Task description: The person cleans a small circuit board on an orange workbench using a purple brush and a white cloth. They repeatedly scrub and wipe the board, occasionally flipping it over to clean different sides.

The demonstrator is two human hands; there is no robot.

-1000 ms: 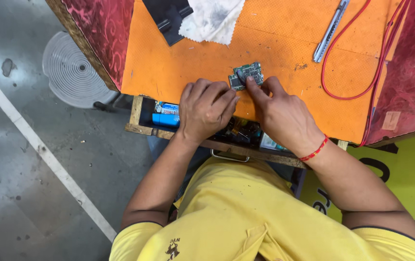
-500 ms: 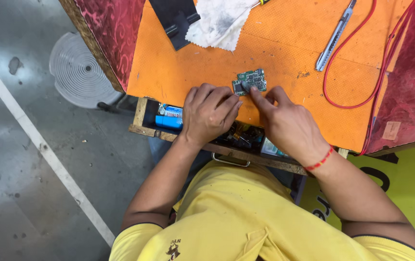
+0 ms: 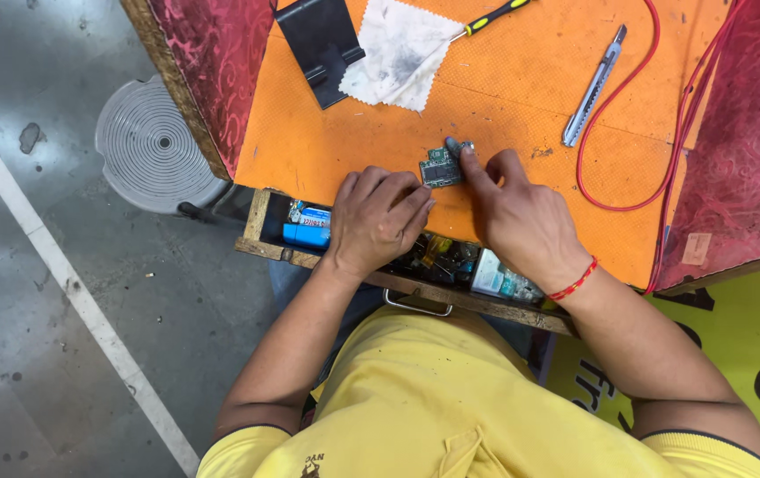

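Observation:
A small green circuit board (image 3: 438,167) lies on the orange tabletop (image 3: 522,97). My right hand (image 3: 517,217), with a red thread on its wrist, presses the board's right edge with an outstretched forefinger. My left hand (image 3: 378,219) rests palm down over the open drawer (image 3: 267,232), fingers curled and its fingertips just short of the board's left edge. Neither hand lifts anything.
The drawer holds a blue box (image 3: 307,229) and small parts (image 3: 444,258). On the tabletop lie a black stand (image 3: 320,49), a stained white cloth (image 3: 399,53), a screwdriver with a yellow and black handle (image 3: 497,14), a grey utility knife (image 3: 594,85) and a red wire (image 3: 663,106). A round grey stool (image 3: 157,146) stands on the floor at left.
The view has shifted, so the table sits lower in the frame. My right forefinger has stretched out onto the board. My left hand has drawn slightly back from the board.

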